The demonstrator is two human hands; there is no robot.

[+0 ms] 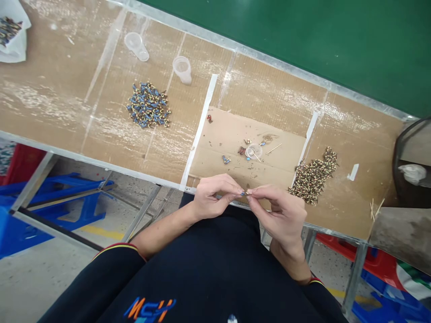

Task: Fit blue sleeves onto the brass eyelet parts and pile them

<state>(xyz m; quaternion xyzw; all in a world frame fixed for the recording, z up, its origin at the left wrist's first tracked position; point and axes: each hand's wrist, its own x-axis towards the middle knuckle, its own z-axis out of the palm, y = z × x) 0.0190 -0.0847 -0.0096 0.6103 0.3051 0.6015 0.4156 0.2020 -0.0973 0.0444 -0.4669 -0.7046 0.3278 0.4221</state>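
My left hand (217, 195) and my right hand (278, 208) meet over the front edge of the table, fingertips nearly touching. The left thumb and finger pinch a tiny blue piece (242, 194). The right thumb and finger are closed at its other side, on something too small to make out. Just beyond lies a cardboard sheet (215, 154) with a small blue figure (226, 159), a reddish piece (241, 150), a red piece (209, 119) and a small clear dish (253, 151). A thin stick (274, 149) lies right of the dish.
A pile of blue-and-tan pieces (148, 105) lies left, a pile of brown-and-tan pieces (314, 177) right. Two clear cups (182, 67) (136, 46) stand at the back. A white bag (18, 47) is far left; loose sticks (376, 209) lie far right. Blue stools (67, 193) are below.
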